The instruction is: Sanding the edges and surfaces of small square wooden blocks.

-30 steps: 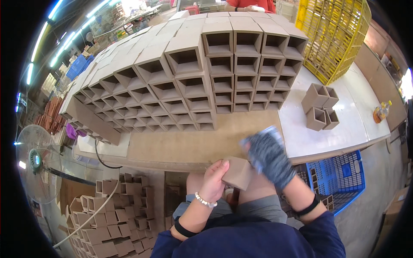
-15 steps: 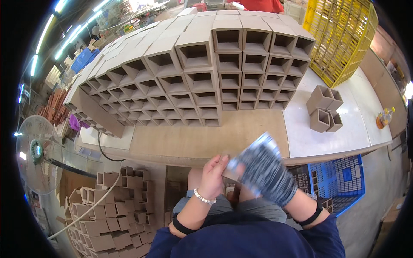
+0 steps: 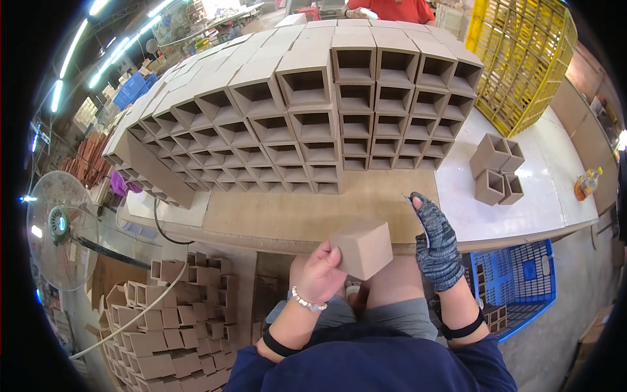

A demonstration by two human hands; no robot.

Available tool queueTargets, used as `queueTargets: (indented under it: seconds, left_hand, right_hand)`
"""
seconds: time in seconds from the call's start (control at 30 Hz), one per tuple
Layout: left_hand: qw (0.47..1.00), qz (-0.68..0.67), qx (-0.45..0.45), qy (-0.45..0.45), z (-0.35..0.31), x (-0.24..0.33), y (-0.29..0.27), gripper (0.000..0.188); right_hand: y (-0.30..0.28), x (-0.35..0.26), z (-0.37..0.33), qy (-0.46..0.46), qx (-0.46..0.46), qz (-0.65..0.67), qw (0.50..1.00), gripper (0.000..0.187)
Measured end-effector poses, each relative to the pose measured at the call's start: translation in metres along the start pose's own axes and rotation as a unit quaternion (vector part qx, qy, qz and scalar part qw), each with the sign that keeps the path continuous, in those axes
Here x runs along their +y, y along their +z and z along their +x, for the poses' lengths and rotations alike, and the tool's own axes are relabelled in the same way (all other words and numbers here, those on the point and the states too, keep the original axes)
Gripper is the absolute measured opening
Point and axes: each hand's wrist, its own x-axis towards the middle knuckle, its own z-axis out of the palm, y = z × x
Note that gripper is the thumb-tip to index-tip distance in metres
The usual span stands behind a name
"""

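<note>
My bare left hand [image 3: 326, 271], with a beaded bracelet at the wrist, grips a small brown cardboard box [image 3: 366, 251] over my lap, by the table's front edge. Fingers and thumb press on its left side, and its visible faces are plain. Apart from it, to the right, my right hand [image 3: 437, 245] wears a grey knitted glove with the thumb tip bare. Its fingers are bent round a thin flat piece whose pale edge shows along the palm; its kind I cannot make out. Beyond both hands rises a stacked wall of similar open boxes [image 3: 285, 127].
Several boxes [image 3: 491, 157] stand on the white tabletop at right, near a small bottle of amber liquid [image 3: 588, 183] and a yellow crate [image 3: 522, 62]. Below are a blue crate [image 3: 516, 281] and a heap of boxes [image 3: 166, 320]. A fan [image 3: 59, 222] stands left; a person in red [image 3: 401, 9] is behind.
My right hand has moved right, away from my left hand, and turned more upright. The box in my left hand, mostly hidden and blurred before, now shows plainly.
</note>
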Motion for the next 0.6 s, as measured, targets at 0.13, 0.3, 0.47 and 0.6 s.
queueTargets:
  seconds: [0.13,0.3,0.47,0.6]
  left_hand:
    - [0.995,-0.093,0.026,0.001,0.005,-0.004,0.009,0.045]
    - [0.982,-0.028,0.188,-0.017,0.009,-0.017,0.008,0.034]
    - [0.971,0.076,0.217,0.068,0.009,-0.01,0.026,0.018]
    - [0.976,0.049,0.203,0.055,0.007,-0.009,0.007,0.019]
  right_hand:
    - [-0.008,-0.044,0.007,-0.091,-0.033,-0.012,0.995,0.055]
    - [0.017,-0.039,0.001,-0.17,-0.106,-0.088,0.976,0.038]
    - [0.009,0.017,-0.001,-0.056,-0.007,-0.16,0.986,0.033]
    - [0.008,-0.055,0.005,-0.198,-0.118,-0.077,0.97,0.033]
